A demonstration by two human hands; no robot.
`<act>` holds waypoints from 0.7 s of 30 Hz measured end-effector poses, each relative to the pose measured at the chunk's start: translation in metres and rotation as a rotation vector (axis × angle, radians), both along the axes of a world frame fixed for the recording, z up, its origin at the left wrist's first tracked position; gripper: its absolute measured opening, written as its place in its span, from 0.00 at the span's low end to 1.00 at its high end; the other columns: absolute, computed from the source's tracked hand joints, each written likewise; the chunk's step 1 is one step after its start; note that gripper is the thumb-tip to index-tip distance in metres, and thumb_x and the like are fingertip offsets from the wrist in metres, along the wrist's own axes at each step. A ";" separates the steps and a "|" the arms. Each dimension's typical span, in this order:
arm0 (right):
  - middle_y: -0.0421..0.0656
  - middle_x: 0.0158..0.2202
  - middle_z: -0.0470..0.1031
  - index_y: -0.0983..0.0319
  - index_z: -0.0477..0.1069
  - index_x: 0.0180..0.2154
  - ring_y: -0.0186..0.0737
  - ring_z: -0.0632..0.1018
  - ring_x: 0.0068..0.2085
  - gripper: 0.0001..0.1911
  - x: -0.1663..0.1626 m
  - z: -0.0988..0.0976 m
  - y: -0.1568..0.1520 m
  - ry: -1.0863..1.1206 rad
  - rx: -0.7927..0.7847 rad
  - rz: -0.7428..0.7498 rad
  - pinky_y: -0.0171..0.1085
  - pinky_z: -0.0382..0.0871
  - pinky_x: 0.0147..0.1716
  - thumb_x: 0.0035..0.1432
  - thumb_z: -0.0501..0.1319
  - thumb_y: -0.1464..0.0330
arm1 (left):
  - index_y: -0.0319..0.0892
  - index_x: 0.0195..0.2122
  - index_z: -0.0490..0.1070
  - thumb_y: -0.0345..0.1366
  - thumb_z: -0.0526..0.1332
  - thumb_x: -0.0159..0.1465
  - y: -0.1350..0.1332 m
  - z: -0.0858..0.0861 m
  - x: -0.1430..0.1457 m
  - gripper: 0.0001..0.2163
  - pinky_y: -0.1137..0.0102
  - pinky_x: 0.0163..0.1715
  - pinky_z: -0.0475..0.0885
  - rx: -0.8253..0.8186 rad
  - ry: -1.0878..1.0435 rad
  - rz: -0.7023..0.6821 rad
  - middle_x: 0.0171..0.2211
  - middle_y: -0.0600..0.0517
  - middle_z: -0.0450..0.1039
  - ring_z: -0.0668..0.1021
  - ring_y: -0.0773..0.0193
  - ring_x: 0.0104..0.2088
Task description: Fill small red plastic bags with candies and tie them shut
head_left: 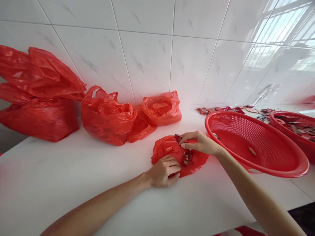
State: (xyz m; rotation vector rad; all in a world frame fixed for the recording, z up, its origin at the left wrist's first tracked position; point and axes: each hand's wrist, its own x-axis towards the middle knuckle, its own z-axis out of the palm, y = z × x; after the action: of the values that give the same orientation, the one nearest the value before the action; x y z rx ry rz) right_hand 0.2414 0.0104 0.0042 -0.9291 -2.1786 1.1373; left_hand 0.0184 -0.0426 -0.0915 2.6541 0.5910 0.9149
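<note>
A small red plastic bag (169, 149) lies flat on the white counter (73, 183) in front of me. My left hand (163, 171) grips the bag's near edge with curled fingers. My right hand (197, 142) reaches over the bag and pinches a small dark red wrapped candy (178, 138) at its fingertips. Another wrapped candy (187, 158) lies at the bag between my two hands.
Red mesh basket (278, 157) with one small piece inside stands right of the bag; a second basket (295, 131) with wrappers is behind it. Loose wrappers (221, 109) lie by the tiled wall. Several filled red bags (108, 118) (39, 98) (161, 108) stand at the back left.
</note>
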 end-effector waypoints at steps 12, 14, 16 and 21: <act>0.47 0.40 0.83 0.62 0.81 0.39 0.46 0.81 0.40 0.18 0.007 -0.028 -0.015 0.164 -0.131 -0.197 0.45 0.77 0.42 0.57 0.67 0.54 | 0.41 0.42 0.78 0.36 0.55 0.70 0.000 0.004 -0.002 0.12 0.63 0.43 0.75 -0.050 -0.142 0.084 0.36 0.47 0.80 0.78 0.60 0.37; 0.46 0.38 0.82 0.62 0.80 0.38 0.46 0.81 0.40 0.16 0.009 -0.033 -0.017 0.137 -0.090 -0.205 0.44 0.76 0.43 0.57 0.67 0.56 | 0.42 0.44 0.78 0.34 0.55 0.71 0.001 0.004 -0.002 0.11 0.63 0.46 0.75 -0.046 -0.164 0.201 0.38 0.47 0.79 0.78 0.61 0.39; 0.45 0.37 0.82 0.61 0.80 0.38 0.45 0.80 0.39 0.14 0.012 -0.036 -0.018 0.084 -0.050 -0.193 0.43 0.75 0.42 0.55 0.68 0.58 | 0.43 0.46 0.78 0.34 0.57 0.70 0.002 0.003 -0.001 0.10 0.60 0.49 0.76 -0.049 -0.141 0.285 0.42 0.46 0.77 0.78 0.59 0.43; 0.44 0.37 0.77 0.60 0.81 0.39 0.41 0.76 0.36 0.13 0.012 -0.043 -0.019 -0.183 0.074 -0.082 0.38 0.72 0.35 0.50 0.73 0.63 | 0.44 0.48 0.77 0.35 0.65 0.63 0.003 0.000 0.001 0.12 0.54 0.53 0.76 -0.080 0.020 0.340 0.53 0.44 0.72 0.76 0.50 0.53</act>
State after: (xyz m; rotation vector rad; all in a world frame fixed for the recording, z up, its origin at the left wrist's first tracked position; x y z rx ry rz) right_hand 0.2535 -0.0085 -0.0391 -1.1175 -2.2860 0.9597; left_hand 0.0198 -0.0396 -0.0917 2.5374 1.0836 0.9286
